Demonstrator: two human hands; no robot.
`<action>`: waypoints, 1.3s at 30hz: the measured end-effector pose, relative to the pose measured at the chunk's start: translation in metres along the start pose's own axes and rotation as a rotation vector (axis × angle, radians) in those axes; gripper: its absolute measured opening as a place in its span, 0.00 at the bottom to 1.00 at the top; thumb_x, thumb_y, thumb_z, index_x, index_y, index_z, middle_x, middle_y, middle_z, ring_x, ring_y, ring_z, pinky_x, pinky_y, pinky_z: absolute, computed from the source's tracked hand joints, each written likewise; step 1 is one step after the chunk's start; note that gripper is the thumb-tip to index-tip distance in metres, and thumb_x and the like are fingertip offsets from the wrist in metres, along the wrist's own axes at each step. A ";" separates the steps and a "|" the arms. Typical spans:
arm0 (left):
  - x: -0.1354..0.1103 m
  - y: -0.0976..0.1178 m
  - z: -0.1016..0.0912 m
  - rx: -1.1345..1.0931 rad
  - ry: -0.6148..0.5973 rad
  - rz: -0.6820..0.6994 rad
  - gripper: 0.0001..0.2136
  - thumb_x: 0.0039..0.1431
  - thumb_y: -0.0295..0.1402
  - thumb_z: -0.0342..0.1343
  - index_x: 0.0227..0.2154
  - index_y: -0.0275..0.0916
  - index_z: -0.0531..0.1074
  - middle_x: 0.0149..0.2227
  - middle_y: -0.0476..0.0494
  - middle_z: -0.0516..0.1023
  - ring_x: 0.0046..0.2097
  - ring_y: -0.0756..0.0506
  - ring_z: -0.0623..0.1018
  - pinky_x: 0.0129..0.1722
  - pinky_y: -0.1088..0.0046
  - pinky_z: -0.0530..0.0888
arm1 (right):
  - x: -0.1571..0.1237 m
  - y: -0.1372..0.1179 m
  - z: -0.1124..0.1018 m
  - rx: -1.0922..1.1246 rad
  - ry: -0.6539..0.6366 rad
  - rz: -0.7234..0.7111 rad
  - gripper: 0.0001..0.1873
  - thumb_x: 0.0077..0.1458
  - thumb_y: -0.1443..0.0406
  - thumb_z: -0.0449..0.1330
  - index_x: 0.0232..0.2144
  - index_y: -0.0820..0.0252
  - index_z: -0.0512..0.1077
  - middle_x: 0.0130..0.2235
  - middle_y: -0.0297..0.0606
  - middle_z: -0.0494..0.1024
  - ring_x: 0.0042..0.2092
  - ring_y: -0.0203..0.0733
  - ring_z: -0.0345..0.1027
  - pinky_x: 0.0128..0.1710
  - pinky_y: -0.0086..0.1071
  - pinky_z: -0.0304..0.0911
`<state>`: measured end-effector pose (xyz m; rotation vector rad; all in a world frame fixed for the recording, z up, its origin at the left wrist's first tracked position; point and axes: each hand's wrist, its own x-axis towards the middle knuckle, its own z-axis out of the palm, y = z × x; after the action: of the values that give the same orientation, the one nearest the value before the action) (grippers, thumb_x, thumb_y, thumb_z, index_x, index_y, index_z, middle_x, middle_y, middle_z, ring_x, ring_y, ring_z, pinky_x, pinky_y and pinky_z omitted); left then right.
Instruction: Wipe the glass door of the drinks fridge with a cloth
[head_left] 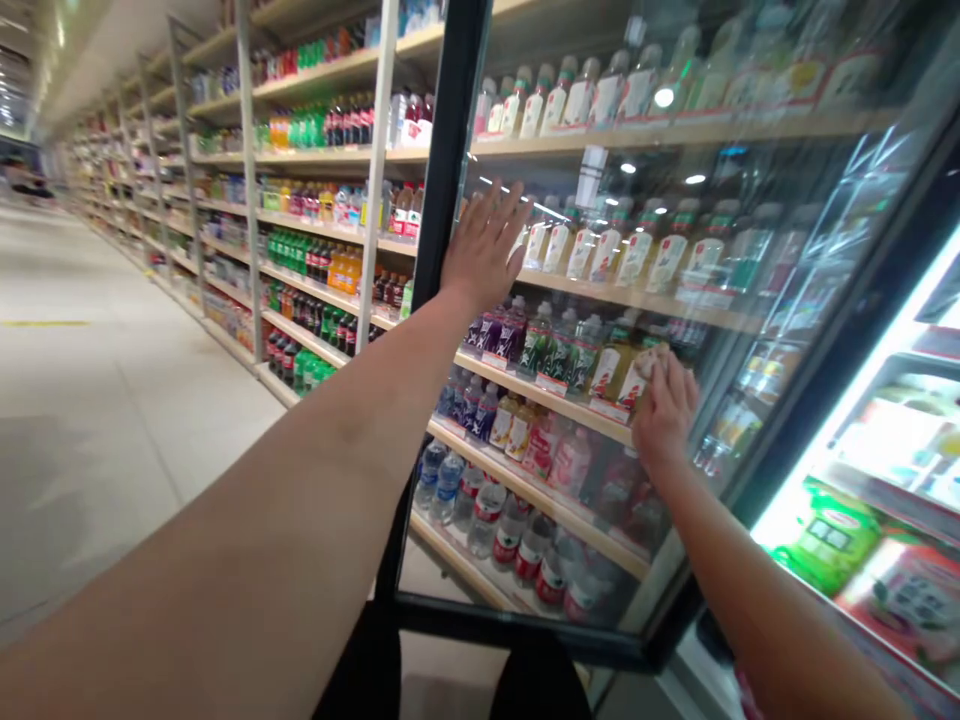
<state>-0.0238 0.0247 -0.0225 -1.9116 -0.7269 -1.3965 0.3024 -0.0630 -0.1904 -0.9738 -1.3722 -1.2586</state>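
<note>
**Both grips up on a cooler door, cloth in the right one**

So my left grip [484,250] is spread on the glass door [517,625], fingers apart, palm toward the pane, right near the dark side frame [444,150]. Nothing in it that I can see. My right grip [670,405] is bunched up, fingers together and clamped on a pale, crumpled cloth [649,362]. The cloth is up against the glass, lower and further right than my left. Through the pane you get shelves of bottles [637,258]. Off to my right there's a lit cooler with a green package [832,535], and on my left, more stocked shelves [311,218] run along the pale floor [90,400].
</note>
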 end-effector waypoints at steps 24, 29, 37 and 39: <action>-0.004 0.001 0.003 -0.026 -0.033 0.004 0.29 0.66 0.36 0.38 0.70 0.44 0.49 0.72 0.54 0.43 0.73 0.43 0.38 0.73 0.54 0.39 | 0.096 -0.107 0.060 -0.015 0.021 -0.047 0.29 0.65 0.71 0.44 0.66 0.58 0.61 0.64 0.45 0.67 0.64 0.51 0.58 0.61 0.48 0.56; -0.003 0.001 0.003 -0.053 -0.041 0.002 0.30 0.65 0.38 0.41 0.70 0.46 0.47 0.72 0.55 0.45 0.73 0.43 0.37 0.73 0.54 0.37 | 0.055 -0.152 0.063 0.034 -0.120 -0.195 0.30 0.64 0.71 0.46 0.67 0.55 0.58 0.65 0.41 0.66 0.63 0.49 0.59 0.59 0.44 0.55; -0.006 0.001 0.001 -0.065 -0.043 0.025 0.31 0.65 0.37 0.41 0.70 0.45 0.44 0.73 0.53 0.42 0.72 0.43 0.37 0.73 0.54 0.37 | -0.020 -0.162 0.047 0.255 -0.520 -0.922 0.25 0.66 0.66 0.51 0.64 0.52 0.64 0.64 0.31 0.68 0.63 0.36 0.60 0.55 0.31 0.57; -0.006 0.001 0.002 -0.069 -0.039 0.029 0.31 0.65 0.36 0.41 0.70 0.44 0.43 0.73 0.52 0.42 0.72 0.42 0.37 0.73 0.52 0.37 | 0.000 -0.149 0.047 0.238 -0.534 -0.944 0.25 0.67 0.67 0.50 0.64 0.51 0.63 0.64 0.30 0.68 0.63 0.36 0.59 0.57 0.31 0.57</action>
<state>-0.0236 0.0253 -0.0292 -1.9995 -0.6750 -1.3868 0.1505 -0.0366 -0.2171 -0.4860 -2.5152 -1.4807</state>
